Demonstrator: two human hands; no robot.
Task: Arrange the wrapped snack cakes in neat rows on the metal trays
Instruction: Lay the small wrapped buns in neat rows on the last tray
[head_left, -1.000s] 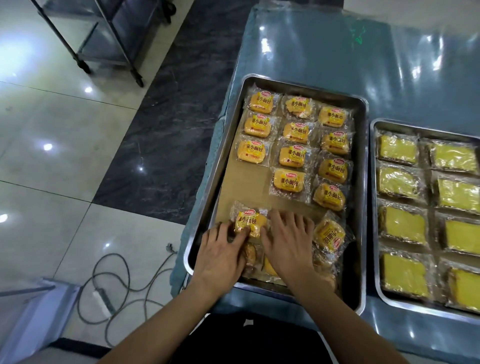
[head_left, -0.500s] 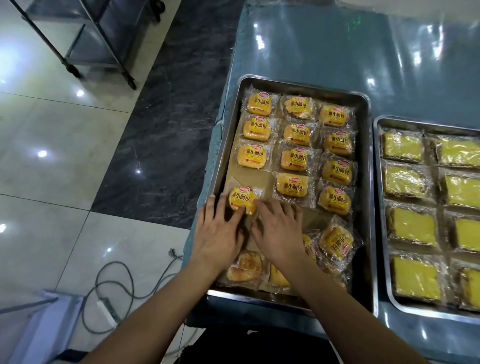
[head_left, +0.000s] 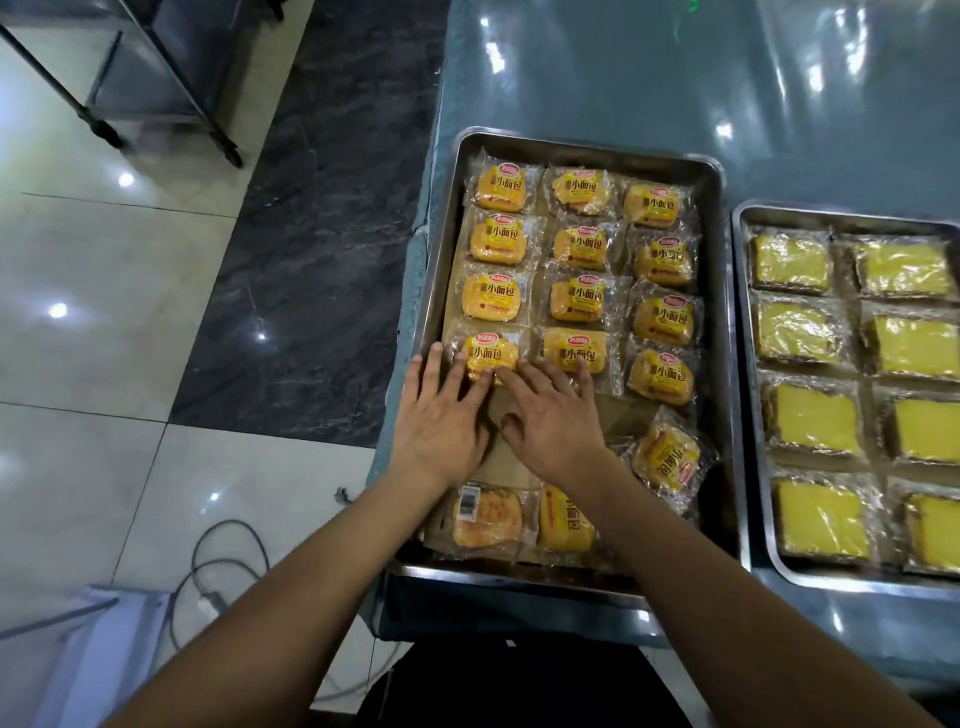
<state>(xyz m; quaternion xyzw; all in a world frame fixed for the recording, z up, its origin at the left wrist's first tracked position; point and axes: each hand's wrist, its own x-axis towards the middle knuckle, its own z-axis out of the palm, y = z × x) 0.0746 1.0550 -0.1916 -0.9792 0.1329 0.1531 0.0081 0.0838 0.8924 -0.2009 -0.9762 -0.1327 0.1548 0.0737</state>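
Both grips flat, fingers straight — left grip (head_left: 439, 415), right grip (head_left: 553, 415) — on crinkly clear-wrapped yellow cake (head_left: 488, 353).

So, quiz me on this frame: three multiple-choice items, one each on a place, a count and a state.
1. The cake that the left hand and right hand touch sits:
A. left column, fourth row
B. right column, top row
C. on the right tray

2. Columns of cakes in the left tray:
A. two
B. three
C. five

3. Both hands are:
A. fists
B. flat, fingers straight
C. lifting a cake

Key: 1 A, it lies under three cakes at the tray's left wall; 2 B, every row counts three across; 3 B, the fingers lie straight on the wrappers.
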